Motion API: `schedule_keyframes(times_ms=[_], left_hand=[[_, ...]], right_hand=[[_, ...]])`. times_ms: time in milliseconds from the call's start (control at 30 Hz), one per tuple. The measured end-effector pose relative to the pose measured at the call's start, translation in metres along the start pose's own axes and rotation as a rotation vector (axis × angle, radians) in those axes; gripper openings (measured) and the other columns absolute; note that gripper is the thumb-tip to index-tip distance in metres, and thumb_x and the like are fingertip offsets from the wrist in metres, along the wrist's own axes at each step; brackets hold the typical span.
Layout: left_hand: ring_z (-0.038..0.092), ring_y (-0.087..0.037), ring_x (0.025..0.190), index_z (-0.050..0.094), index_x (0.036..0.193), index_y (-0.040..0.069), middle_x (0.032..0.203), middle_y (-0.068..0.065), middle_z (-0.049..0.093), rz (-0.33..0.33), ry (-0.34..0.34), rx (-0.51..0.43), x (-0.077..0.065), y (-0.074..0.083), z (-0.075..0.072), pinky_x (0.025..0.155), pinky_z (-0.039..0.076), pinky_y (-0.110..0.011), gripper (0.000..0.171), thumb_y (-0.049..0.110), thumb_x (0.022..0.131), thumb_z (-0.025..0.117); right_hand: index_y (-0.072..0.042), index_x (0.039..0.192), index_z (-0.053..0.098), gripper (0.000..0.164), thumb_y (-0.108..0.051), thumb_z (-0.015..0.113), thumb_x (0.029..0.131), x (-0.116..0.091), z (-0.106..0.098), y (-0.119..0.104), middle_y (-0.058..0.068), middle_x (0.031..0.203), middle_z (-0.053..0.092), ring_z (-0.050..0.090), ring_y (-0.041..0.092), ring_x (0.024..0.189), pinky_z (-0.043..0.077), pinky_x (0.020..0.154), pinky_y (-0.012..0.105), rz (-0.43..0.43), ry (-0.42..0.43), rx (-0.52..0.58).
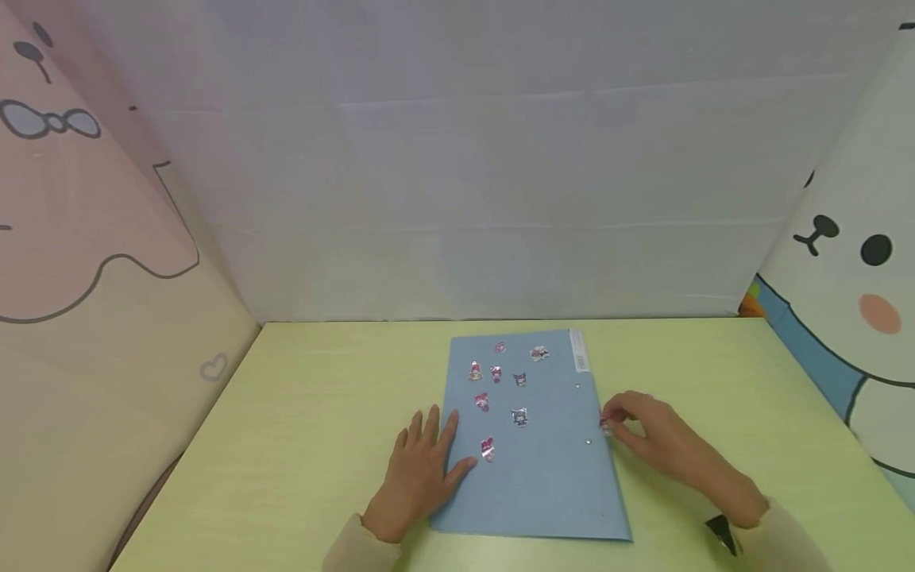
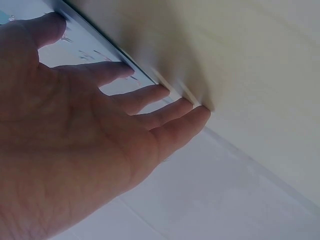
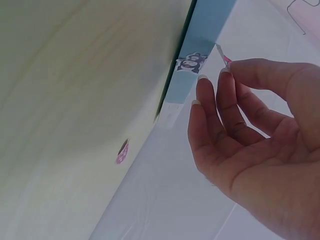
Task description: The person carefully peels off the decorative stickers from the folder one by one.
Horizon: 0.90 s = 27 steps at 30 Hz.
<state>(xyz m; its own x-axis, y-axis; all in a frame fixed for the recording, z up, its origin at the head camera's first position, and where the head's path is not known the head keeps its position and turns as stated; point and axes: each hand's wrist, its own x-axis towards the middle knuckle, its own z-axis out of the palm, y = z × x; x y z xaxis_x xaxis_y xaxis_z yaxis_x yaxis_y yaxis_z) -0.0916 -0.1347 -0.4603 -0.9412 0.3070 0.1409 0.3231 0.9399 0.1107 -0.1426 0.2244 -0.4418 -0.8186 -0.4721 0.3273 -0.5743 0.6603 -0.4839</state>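
Note:
A light blue folder (image 1: 550,492) lies on the table, with several small cartoon stickers (image 1: 519,417) scattered over its front. My left hand (image 1: 422,469) rests over its left edge, fingers spread; the left wrist view shows that hand (image 2: 100,115) with straight fingers along the folder's edge. At the right edge, my right hand (image 1: 661,437) pinches a small sticker between thumb and forefinger. In the right wrist view the pinched sticker (image 3: 224,56) is seen nearly edge-on above the right hand (image 3: 260,130). Close by, a dark-and-white sticker (image 3: 191,62) sits at the folder's edge.
A pink sticker (image 3: 122,152) lies on the pale yellow table (image 1: 322,413), beyond the right hand. Beside the right sleeve a dark, pointed piece (image 1: 722,534) shows, its kind unclear. Pale sheeting (image 1: 457,199) stands behind the table; cartoon-printed sheets flank it.

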Motion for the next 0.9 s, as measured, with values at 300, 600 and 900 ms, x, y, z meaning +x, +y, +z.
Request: schedule_keyframes(times_ms=[300, 600, 900], left_hand=[[0.051, -0.05, 0.13, 0.056, 0.145, 0.004, 0.143, -0.028, 0.054, 0.026, 0.053, 0.011, 0.0, -0.003, 0.01, 0.099, 0.045, -0.059, 0.066, 0.051, 0.098, 0.062], [0.049, -0.048, 0.133, 0.054, 0.147, 0.006, 0.146, -0.026, 0.052, -0.008, -0.017, 0.007, 0.001, 0.001, 0.0, 0.102, 0.044, -0.059, 0.069, 0.052, 0.097, 0.062], [0.049, -0.048, 0.134, 0.054, 0.147, 0.005, 0.146, -0.026, 0.051, -0.013, -0.026, 0.015, 0.001, 0.002, -0.002, 0.102, 0.044, -0.058, 0.069, 0.052, 0.097, 0.062]], right_hand=[[-0.013, 0.096, 0.068, 0.019, 0.001, 0.077, 0.088, -0.008, -0.007, 0.01, -0.012, 0.091, 0.064, 0.06, 0.004, 0.084, 0.056, 0.074, 0.032, 0.046, -0.009, -0.016], [-0.015, 0.091, 0.066, 0.024, 0.004, 0.078, 0.085, -0.019, -0.012, 0.021, -0.015, 0.087, 0.061, 0.06, 0.001, 0.081, 0.057, 0.073, 0.034, 0.04, 0.026, -0.055], [-0.013, 0.086, 0.064, 0.028, 0.009, 0.08, 0.079, -0.03, -0.015, 0.036, -0.011, 0.082, 0.062, 0.061, 0.001, 0.077, 0.056, 0.068, 0.032, -0.003, 0.079, -0.073]])
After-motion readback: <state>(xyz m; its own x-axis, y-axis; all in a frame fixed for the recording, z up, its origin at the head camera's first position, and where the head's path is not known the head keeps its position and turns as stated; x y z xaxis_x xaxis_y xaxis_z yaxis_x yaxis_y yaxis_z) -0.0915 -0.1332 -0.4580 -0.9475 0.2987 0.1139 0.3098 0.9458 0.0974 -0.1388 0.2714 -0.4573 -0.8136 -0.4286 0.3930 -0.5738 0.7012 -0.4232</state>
